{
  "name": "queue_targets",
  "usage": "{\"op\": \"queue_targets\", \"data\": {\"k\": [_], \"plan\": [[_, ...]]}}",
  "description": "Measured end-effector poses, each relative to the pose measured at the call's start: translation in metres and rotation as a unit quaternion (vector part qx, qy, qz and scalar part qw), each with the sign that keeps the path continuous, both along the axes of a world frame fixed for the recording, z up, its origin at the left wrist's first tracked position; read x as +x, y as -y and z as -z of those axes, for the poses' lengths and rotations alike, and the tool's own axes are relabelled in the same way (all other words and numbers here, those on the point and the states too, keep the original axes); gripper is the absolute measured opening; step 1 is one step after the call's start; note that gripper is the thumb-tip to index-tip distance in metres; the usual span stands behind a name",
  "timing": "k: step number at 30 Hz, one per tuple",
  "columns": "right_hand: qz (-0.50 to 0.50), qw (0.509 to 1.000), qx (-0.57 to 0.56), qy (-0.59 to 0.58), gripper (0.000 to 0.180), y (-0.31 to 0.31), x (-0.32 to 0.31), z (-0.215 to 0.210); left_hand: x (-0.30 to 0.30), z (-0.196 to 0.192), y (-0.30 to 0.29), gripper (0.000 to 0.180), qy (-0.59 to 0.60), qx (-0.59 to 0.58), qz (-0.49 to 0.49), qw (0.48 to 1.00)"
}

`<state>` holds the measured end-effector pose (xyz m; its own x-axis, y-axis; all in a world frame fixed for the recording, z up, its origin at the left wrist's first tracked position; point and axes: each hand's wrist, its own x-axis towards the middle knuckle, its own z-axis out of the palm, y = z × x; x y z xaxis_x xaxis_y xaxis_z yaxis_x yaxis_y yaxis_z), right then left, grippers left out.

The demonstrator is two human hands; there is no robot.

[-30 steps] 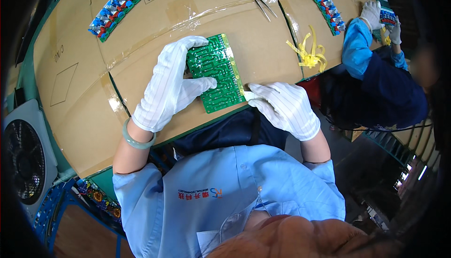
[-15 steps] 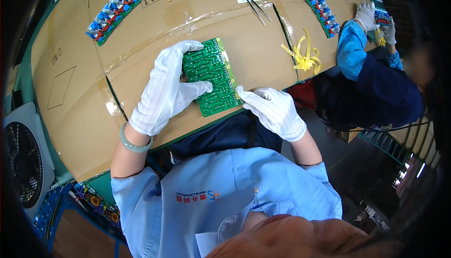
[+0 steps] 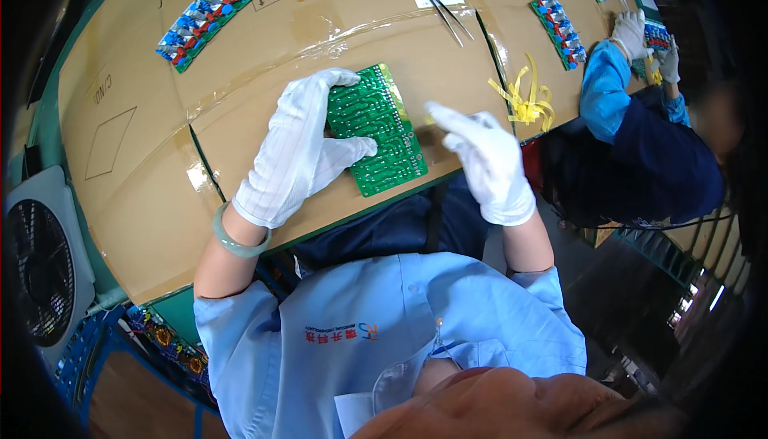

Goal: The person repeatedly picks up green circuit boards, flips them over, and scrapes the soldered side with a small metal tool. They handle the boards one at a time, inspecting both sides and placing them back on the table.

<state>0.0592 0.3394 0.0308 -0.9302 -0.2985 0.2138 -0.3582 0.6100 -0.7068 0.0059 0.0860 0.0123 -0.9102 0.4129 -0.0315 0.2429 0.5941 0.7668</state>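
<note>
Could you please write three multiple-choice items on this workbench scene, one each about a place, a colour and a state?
1. Where does the green circuit board lie?
A. on the cardboard sheet
B. on the fan
C. on the floor

2. What colour are the loose strips right of the board?
A. red
B. yellow
C. black

3. How is the left hand placed?
A. lifted clear
B. flat, touching the board's left edge
C. gripping the tweezers

Answers: 1 A, the board rests on brown cardboard; 2 B, the strips are bright yellow; 3 B, its gloved fingers lie along the board, while the right hand hovers beside it.
</note>
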Motion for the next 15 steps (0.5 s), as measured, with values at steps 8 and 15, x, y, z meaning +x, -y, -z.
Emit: {"op": "queue_targets", "data": {"k": [8,15], "plan": [[0.075,0.987,-0.144,0.004,0.031,-0.006,-0.041,-0.027,-0.002,-0.002,-0.002,0.066,-0.002,0.01,-0.007,1.0],[0.296,0.94,-0.086,-0.145,0.029,-0.058,-0.034,-0.028,0.001,0.0,0.0,0.068,-0.004,0.007,-0.007,1.0]]}}
